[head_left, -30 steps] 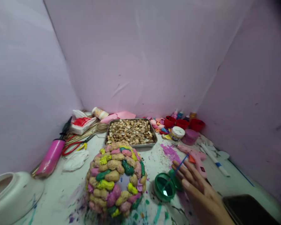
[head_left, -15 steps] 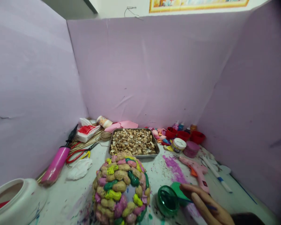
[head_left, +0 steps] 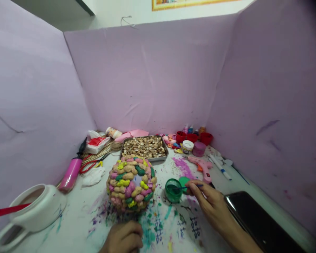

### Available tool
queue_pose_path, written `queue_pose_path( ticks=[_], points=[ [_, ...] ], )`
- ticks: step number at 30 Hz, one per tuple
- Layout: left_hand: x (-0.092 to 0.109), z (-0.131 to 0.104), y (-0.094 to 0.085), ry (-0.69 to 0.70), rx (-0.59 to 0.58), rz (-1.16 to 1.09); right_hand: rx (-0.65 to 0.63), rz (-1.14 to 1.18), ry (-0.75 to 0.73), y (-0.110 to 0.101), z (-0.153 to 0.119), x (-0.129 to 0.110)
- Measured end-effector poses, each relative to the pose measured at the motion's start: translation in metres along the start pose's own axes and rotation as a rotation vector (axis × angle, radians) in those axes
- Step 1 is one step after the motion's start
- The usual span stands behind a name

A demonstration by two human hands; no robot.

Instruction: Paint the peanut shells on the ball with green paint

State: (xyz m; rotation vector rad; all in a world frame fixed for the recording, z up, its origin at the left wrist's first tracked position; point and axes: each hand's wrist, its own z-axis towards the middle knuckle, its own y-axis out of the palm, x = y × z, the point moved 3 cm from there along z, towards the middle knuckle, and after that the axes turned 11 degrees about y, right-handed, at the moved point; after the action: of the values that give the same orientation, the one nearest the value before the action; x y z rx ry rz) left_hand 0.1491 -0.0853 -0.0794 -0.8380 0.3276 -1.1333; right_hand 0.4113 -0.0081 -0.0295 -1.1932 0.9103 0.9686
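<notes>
My right hand pinches a thin blue paintbrush, whose tip reaches into an open jar of green paint. Beside the jar lies its green lid. A round form covered with peanut shells stands left of the jar. Some of its shells are painted pink, yellow or green, and a pale lilac patch shows bare among them. Close in front of it, my left hand rests on the table with fingers curled and nothing visible in them.
A metal tray of peanut shells lies behind the ball. At left are a white pot, a pink pump and scissors. At right are a pink glue gun, red cups and a black phone.
The view has shifted, so things sit smaller and more of the near table shows. My left hand and the phone have come into view. The brush stays in the jar.
</notes>
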Motion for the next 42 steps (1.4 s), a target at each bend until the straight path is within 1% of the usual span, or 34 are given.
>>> queue_pose_path(
  ticks=[2, 4, 6, 8, 10, 12, 14, 16, 19, 22, 24, 29, 34, 39, 42],
  points=[
    [0.002, 0.002, 0.003, 0.1, 0.082, 0.058, 0.018, -0.023, -0.043, -0.001, -0.002, -0.003],
    [0.005, 0.003, 0.003, 0.191, 0.138, 0.115, 0.043, -0.053, -0.079, -0.002, -0.002, -0.004],
    [0.01, 0.002, -0.001, 0.24, 0.154, 0.181, 0.046, -0.084, -0.097, -0.002, -0.002, -0.002],
    [0.017, 0.0, -0.01, 0.258, 0.2, 0.265, 0.06, -0.099, -0.128, 0.0, -0.001, 0.002],
    [0.023, -0.002, -0.024, 0.231, 0.298, 0.361, 0.103, -0.095, -0.175, 0.0, 0.001, 0.008],
    [0.025, -0.002, -0.039, 0.164, 0.385, 0.445, 0.125, -0.099, -0.212, 0.001, 0.002, 0.013],
    [0.023, 0.0, -0.051, 0.083, 0.41, 0.505, 0.126, -0.114, -0.22, 0.003, 0.003, 0.018],
    [0.016, 0.004, -0.062, 0.028, 0.416, 0.534, 0.137, -0.118, -0.221, 0.004, 0.003, 0.019],
    [0.002, 0.006, -0.07, -0.029, 0.438, 0.499, 0.153, -0.096, -0.226, 0.005, 0.002, 0.018],
    [-0.009, 0.003, -0.069, -0.086, 0.46, 0.45, 0.126, -0.088, -0.228, 0.007, 0.001, 0.017],
    [-0.013, 0.001, -0.067, -0.12, 0.464, 0.431, 0.121, -0.093, -0.223, 0.008, 0.001, 0.017],
    [-0.014, -0.001, -0.066, -0.178, 0.467, 0.442, 0.171, -0.093, -0.204, 0.006, 0.003, 0.02],
    [-0.017, -0.003, -0.065, -0.217, 0.456, 0.458, 0.164, -0.104, -0.194, 0.008, 0.005, 0.022],
    [-0.02, -0.005, -0.063, -0.264, 0.479, 0.467, 0.174, -0.113, -0.196, 0.009, 0.006, 0.021],
    [-0.019, -0.006, -0.062, -0.269, 0.485, 0.476, 0.182, -0.12, -0.201, 0.009, 0.006, 0.019]
  ],
)
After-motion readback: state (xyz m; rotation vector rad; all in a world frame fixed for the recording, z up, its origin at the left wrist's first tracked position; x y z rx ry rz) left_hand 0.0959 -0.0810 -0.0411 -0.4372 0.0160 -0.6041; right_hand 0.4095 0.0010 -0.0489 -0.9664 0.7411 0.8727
